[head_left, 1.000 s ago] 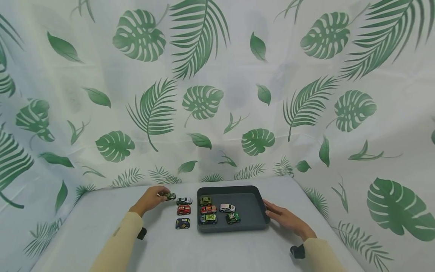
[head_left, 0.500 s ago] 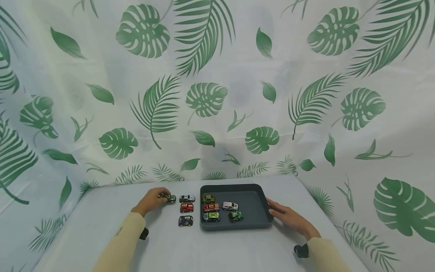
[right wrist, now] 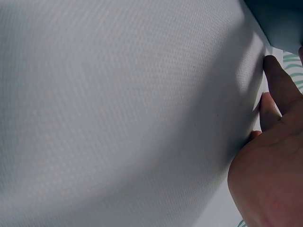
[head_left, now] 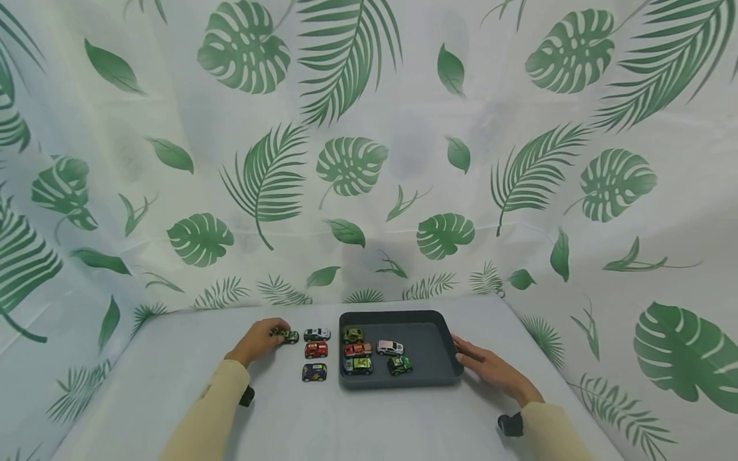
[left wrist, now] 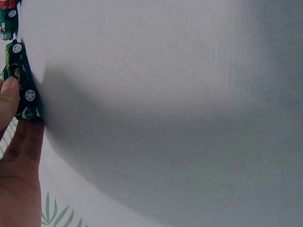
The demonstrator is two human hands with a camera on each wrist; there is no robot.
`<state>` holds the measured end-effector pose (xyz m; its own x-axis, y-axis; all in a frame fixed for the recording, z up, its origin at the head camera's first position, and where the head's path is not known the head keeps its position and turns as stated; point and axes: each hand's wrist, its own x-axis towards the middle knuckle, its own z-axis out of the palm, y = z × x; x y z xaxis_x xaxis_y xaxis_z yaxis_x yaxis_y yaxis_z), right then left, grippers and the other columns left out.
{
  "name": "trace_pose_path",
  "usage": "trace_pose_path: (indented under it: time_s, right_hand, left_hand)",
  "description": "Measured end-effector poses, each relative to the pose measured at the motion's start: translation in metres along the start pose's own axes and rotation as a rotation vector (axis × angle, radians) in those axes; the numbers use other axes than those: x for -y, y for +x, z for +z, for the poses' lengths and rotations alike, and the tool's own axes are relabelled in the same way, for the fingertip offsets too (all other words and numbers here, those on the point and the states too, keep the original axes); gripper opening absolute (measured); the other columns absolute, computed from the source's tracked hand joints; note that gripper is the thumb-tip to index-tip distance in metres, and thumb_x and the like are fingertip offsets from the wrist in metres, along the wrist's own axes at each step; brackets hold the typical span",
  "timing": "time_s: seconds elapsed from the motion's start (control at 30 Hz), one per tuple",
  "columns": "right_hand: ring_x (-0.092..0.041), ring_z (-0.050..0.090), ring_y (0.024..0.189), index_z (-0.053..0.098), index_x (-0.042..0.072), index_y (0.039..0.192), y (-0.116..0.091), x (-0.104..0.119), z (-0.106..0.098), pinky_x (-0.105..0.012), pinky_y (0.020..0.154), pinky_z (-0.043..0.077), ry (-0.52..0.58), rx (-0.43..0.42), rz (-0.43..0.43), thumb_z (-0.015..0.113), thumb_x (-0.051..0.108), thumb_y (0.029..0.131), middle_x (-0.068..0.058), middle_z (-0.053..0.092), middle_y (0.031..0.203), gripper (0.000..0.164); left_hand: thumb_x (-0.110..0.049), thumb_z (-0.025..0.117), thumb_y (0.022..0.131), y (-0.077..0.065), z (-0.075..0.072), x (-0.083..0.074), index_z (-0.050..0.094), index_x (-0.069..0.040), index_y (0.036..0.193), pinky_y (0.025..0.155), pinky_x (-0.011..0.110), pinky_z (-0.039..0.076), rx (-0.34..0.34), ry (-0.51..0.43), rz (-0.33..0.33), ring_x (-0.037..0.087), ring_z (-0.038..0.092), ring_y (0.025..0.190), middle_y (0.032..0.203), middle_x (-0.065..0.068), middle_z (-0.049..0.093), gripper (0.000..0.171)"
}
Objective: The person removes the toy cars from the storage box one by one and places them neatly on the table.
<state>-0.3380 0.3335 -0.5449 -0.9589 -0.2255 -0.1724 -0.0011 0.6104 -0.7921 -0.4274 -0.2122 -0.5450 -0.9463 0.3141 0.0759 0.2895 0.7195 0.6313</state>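
My left hand point(head_left: 259, 339) pinches a green camouflage-patterned toy car point(head_left: 291, 337) between thumb and fingers. In the left wrist view that toy car point(left wrist: 22, 75) has its wheels by the white surface, and a second car's end lies just ahead of it. Right of the held car is a white-and-dark toy car point(head_left: 317, 335), with a red one point(head_left: 316, 349) and a dark blue one point(head_left: 314, 372) below it. My right hand point(head_left: 490, 368) rests at the right side of a dark grey tray point(head_left: 429, 378), its fingers extended and touching the rim.
Inside the tray are several toy cars: olive point(head_left: 353, 335), orange-red point(head_left: 358, 349), yellow-green point(head_left: 359, 365), white point(head_left: 390, 347) and green point(head_left: 400, 365). A white cloth point(head_left: 277, 422) covers the table. Behind it hangs a leaf-patterned curtain point(head_left: 403, 282).
My left hand, holding the green toy car, has come slightly nearer and is now level with the white-and-dark car. My right hand stays at the tray. The head view has shifted slightly.
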Motion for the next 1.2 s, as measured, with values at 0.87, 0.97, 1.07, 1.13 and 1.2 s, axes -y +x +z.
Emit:
trace_pose_path:
  time_s: [0.87, 0.97, 1.07, 1.13, 1.2]
  right_hand:
    - [-0.051, 0.017, 0.158, 0.031, 0.005, 0.168, -0.002, 0.001, -0.001, -0.069, 0.123, 0.018, 0.002, -0.006, -0.016, 0.056, 0.032, 0.113, -0.024, 0.025, 0.171, 0.067]
    - [-0.052, 0.017, 0.157, 0.031, 0.004, 0.168, -0.001, -0.001, -0.001, -0.071, 0.123, 0.018, 0.002, -0.004, -0.022, 0.055, 0.033, 0.113, -0.026, 0.025, 0.171, 0.067]
    - [-0.053, 0.017, 0.157, 0.03, 0.003, 0.168, 0.0, -0.002, -0.001, -0.071, 0.122, 0.018, -0.001, 0.003, -0.024, 0.055, 0.034, 0.113, -0.026, 0.024, 0.171, 0.068]
    - [-0.051, 0.016, 0.158, 0.031, 0.004, 0.168, 0.0, -0.003, -0.001, -0.07, 0.123, 0.017, 0.003, 0.001, -0.022, 0.056, 0.035, 0.113, -0.025, 0.024, 0.171, 0.068]
    - [-0.05, 0.015, 0.158, 0.031, 0.005, 0.168, 0.0, -0.003, -0.002, -0.069, 0.124, 0.017, 0.004, 0.0, -0.021, 0.056, 0.036, 0.113, -0.023, 0.024, 0.172, 0.068]
  left_hand:
    - [-0.015, 0.07, 0.101, -0.002, -0.01, -0.014, 0.055, -0.001, 0.154, 0.109, 0.069, 0.045, -0.03, -0.067, -0.039, 0.053, 0.051, 0.138, 0.151, 0.025, 0.057, 0.056]
    - [-0.02, 0.071, 0.103, -0.001, -0.012, -0.019, 0.049, -0.002, 0.158, 0.111, 0.07, 0.042, -0.03, -0.063, -0.029, 0.053, 0.048, 0.141, 0.153, 0.026, 0.054, 0.062]
    - [-0.027, 0.07, 0.104, 0.001, -0.014, -0.025, 0.044, -0.003, 0.162, 0.114, 0.07, 0.038, -0.029, -0.068, -0.021, 0.054, 0.045, 0.144, 0.157, 0.026, 0.05, 0.068]
    - [-0.034, 0.07, 0.104, 0.003, -0.014, -0.03, 0.04, -0.005, 0.165, 0.116, 0.071, 0.035, -0.028, -0.08, -0.013, 0.053, 0.042, 0.146, 0.161, 0.025, 0.047, 0.073]
    - [-0.043, 0.07, 0.104, 0.007, -0.014, -0.036, 0.037, -0.009, 0.167, 0.117, 0.072, 0.033, -0.026, -0.089, -0.01, 0.053, 0.039, 0.149, 0.163, 0.024, 0.044, 0.079]
